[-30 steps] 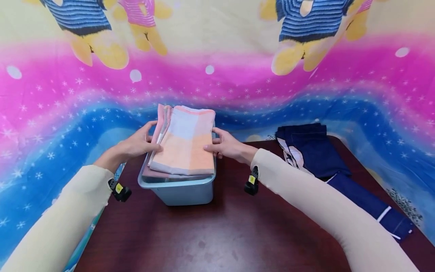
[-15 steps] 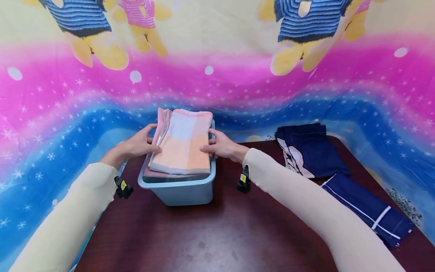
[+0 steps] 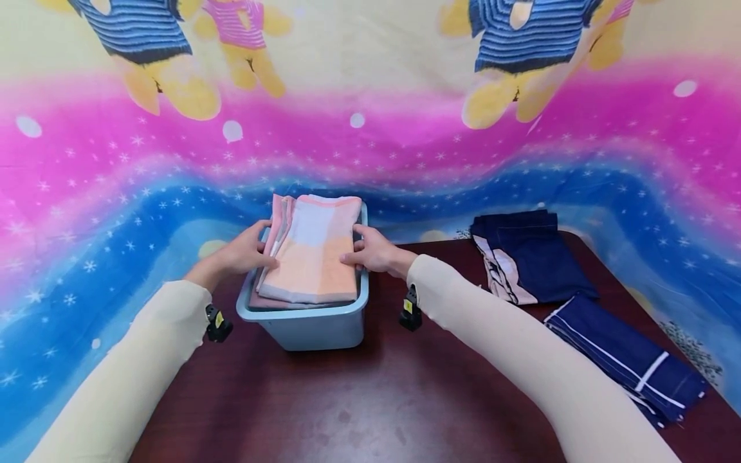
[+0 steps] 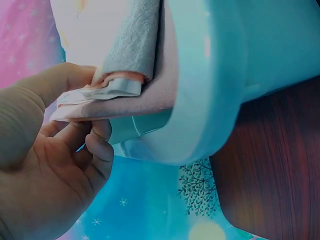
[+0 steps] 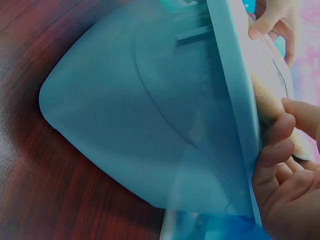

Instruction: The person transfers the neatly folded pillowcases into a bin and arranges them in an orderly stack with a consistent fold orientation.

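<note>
A stack of folded cloths, orange, white and pink checked on top, lies at the mouth of a light-blue plastic bin. My left hand pinches the stack's left edge. In the left wrist view, the left thumb is on top and the curled fingers are under the pink bottom layer. At the opposite edge, my right hand grips the stack between thumb and fingers. In the right wrist view its fingers are beside the bin's rim. The inside of the bin is mostly hidden.
The bin stands on a dark red-brown wooden table. Folded navy clothing with a pale printed part lies at the back right. Nearer on the right is another folded navy piece with white stripes. A patterned curtain surrounds the table's back and sides.
The stack of folded cloths has sunk lower into the bin, and both hands have come down with it. The right hand has also shifted slightly left.
</note>
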Demonstrator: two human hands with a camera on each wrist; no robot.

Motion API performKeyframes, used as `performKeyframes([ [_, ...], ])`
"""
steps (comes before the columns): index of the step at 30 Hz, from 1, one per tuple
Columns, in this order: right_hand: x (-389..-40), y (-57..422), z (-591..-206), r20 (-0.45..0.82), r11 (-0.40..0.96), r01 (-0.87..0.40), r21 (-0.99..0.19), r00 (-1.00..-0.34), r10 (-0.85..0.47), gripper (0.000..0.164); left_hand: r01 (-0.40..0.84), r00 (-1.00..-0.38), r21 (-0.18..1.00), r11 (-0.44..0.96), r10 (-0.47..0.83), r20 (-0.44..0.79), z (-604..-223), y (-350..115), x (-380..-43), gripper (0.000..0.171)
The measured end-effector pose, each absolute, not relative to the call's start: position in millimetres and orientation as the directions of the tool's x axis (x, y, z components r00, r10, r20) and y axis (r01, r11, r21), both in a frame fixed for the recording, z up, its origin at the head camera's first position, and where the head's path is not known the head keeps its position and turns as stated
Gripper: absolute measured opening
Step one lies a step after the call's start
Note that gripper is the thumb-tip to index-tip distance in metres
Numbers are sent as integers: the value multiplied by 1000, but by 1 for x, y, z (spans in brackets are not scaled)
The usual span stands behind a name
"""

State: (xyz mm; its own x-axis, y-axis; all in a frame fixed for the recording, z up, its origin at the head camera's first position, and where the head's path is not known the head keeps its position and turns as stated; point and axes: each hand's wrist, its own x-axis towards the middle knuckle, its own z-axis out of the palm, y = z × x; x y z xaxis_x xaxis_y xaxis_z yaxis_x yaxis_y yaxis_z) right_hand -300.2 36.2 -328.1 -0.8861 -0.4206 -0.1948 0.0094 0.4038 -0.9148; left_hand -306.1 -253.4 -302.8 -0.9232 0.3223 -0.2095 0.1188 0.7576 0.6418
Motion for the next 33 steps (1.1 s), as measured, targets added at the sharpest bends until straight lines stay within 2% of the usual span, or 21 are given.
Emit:
performKeyframes([
  [14,-299,28,-329,-191,511,-53,-858,-891,-411,89,122,-932,543,831,283,-224,-312,-250,-302,89],
  [33,-299,25,-321,-221,588,-42,-808,-903,-368,81,133,-937,455,880,262,-232,-316,-243,-307,91],
])
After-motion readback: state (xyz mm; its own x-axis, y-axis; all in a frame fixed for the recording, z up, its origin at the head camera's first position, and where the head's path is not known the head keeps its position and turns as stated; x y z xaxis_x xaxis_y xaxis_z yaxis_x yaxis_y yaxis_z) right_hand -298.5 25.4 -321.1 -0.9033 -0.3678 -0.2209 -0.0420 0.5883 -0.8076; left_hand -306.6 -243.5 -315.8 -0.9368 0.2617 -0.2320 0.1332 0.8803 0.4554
